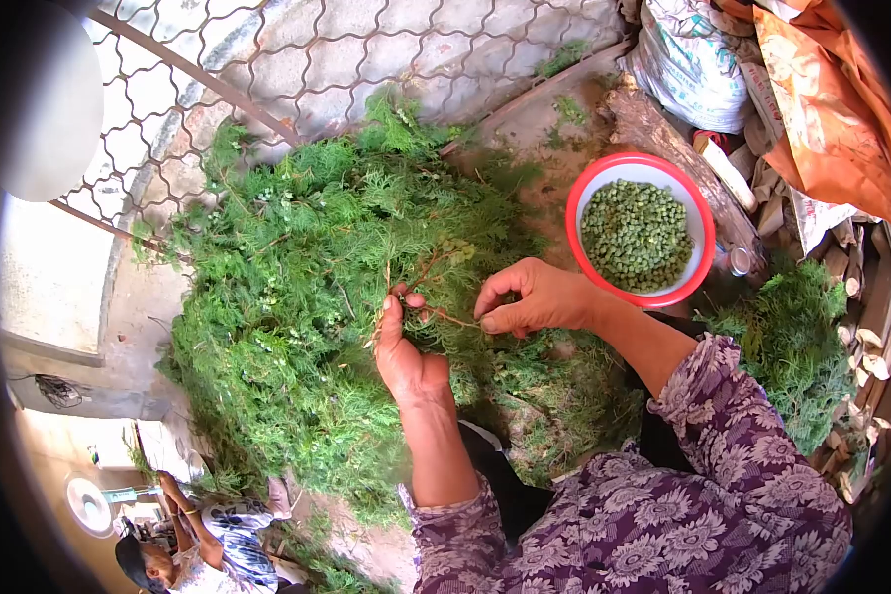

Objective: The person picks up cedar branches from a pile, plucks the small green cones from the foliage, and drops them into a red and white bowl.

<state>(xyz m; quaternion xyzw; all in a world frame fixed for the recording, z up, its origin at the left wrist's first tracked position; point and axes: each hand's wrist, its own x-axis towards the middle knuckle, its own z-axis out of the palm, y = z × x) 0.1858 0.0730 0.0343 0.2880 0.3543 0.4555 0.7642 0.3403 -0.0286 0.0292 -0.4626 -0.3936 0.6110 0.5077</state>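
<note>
My left hand [403, 342] is closed around a thin brown-stemmed twig [431, 265] with a few yellowish-green sprigs. With thumb and forefinger pinched, my right hand [527, 297] grips the stem end of the same twig, so it stretches between both hands. Below them spreads a large heap of feathery green conifer branches [297, 257], dotted with small pale cones. To the right of my right hand stands a white basin [705, 233] with a red rim. Small round green cones [636, 236] lie in it.
A metal lattice [366, 59] borders the heap at the back. Bulging sacks [688, 69], an orange sheet [832, 129] and split firewood [866, 366] line the right side, beside more green branches [797, 346]. Another person [208, 540] sits at lower left near a fan [89, 507].
</note>
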